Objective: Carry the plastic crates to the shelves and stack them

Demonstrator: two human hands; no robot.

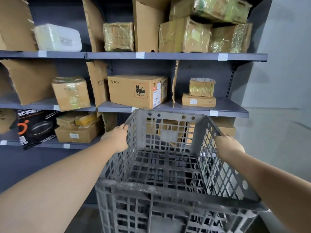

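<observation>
A grey plastic crate (168, 165) with latticed walls and floor fills the lower middle of the head view, empty and held up in front of the shelves (176, 56). My left hand (117, 137) grips its left rim near the far corner. My right hand (227, 142) grips the right rim opposite. The crate's far edge reaches about the height of the middle shelf board (232, 111). Its underside is hidden, so I cannot tell whether it rests on anything.
The dark metal shelves hold many cardboard boxes, among them a PICO box (136, 90) straight ahead and a black pan box (36, 128) at the lower left. Torn cardboard dividers split the bays. A grey wall (286, 81) rises to the right.
</observation>
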